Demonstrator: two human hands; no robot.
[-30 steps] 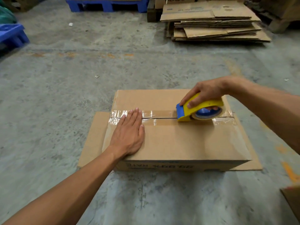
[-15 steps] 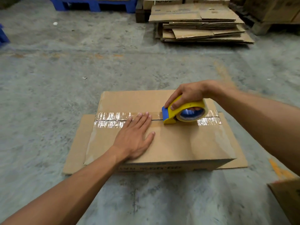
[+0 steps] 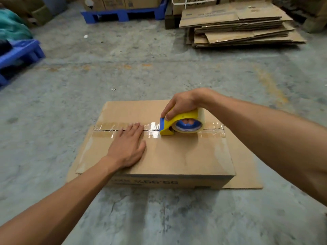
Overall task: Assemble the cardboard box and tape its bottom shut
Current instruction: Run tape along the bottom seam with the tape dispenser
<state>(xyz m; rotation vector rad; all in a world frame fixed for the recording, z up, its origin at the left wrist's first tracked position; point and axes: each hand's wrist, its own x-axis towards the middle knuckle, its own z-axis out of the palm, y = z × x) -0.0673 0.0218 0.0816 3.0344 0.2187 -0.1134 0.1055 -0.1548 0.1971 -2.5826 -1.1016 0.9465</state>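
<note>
A cardboard box [image 3: 177, 156] is set upside down on the concrete floor [image 3: 123, 76], its spread flaps seen beneath it and clear tape [image 3: 113, 128] laid along the centre seam. The near panel is pressed flat by the left hand [image 3: 128, 147] — fingers straight and together, tips at the tape. A yellow tape dispenser [image 3: 178, 123] is gripped on the seam by the right hand [image 3: 180, 105], whose fingers are clamped over its top.
</note>
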